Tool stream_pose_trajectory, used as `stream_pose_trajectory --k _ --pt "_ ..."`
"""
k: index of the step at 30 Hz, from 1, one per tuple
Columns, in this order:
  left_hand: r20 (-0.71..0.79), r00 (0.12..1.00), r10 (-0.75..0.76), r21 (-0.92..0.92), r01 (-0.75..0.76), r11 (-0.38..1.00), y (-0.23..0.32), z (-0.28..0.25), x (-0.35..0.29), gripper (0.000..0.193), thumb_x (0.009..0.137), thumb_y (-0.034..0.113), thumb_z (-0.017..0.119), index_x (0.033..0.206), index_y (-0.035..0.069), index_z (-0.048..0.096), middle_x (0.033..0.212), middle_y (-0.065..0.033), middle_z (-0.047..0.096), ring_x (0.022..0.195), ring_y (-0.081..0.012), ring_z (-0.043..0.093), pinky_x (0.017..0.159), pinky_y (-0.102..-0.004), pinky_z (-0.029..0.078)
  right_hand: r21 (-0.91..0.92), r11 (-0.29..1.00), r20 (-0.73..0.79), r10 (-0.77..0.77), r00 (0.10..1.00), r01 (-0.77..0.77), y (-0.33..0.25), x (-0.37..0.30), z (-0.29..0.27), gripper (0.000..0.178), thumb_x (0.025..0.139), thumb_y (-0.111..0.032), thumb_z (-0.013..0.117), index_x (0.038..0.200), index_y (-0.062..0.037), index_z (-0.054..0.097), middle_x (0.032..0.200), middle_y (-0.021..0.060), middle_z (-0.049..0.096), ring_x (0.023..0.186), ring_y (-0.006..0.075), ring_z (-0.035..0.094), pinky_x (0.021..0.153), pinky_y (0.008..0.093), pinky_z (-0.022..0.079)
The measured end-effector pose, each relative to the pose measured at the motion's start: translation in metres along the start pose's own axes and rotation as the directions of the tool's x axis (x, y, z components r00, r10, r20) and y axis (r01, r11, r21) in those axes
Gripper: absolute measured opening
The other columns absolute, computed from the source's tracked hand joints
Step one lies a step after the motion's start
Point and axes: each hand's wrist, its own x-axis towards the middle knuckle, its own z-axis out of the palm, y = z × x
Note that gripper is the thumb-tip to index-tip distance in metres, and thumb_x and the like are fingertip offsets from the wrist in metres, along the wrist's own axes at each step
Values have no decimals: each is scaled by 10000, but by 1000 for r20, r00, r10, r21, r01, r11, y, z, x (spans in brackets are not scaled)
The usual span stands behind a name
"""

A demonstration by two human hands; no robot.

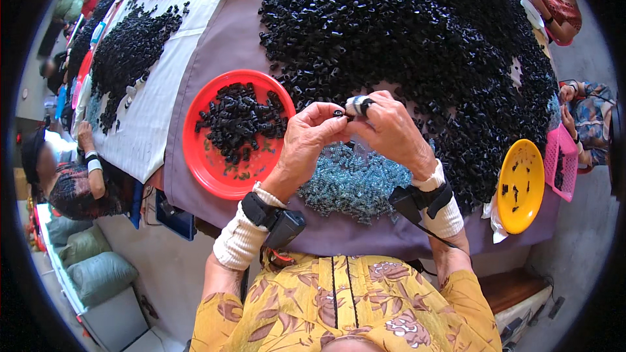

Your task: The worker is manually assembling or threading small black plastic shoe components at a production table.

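Both my hands meet over the table's near half. Between my left hand's (308, 142) thumb and forefinger is pinched a small black plastic part (338, 113). My right hand (393, 132) comes up against it, fingers closed together, one of them wrapped in white and black tape; what they grip is hidden. Below the hands spreads a heap of small clear bluish pieces (355, 186). A red plastic bowl (190, 132) with black parts inside stands to the left of my left hand. Beyond my hands rises a big pile of black parts (398, 32).
A yellow plate (525, 212) with several black parts lies at right, beside a pink basket (565, 156). Across a white-covered table (147, 133) at left are more black heaps. Other people sit at both sides. Stuffed sacks (103, 277) stand at lower left.
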Motion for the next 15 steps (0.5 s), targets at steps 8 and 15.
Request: stream_pose_trajectory --k 8,15 --pt "-8 1000 5 -158 -7 987 5 8 3 186 842 72 632 1011 12 585 906 -54 621 798 -136 624 727 -295 543 199 969 -169 182 969 -147 -3 -10 10 148 768 -114 650 856 1 619 813 148 618 754 336 589 664 394 465" --pt "8 997 76 -73 -75 994 10 11 1 201 849 78 632 1032 2 593 896 -81 653 757 -140 642 712 -283 547 208 973 -244 151 958 -101 0 -8 4 167 778 -122 674 882 -7 612 809 141 620 754 321 600 646 383 477"
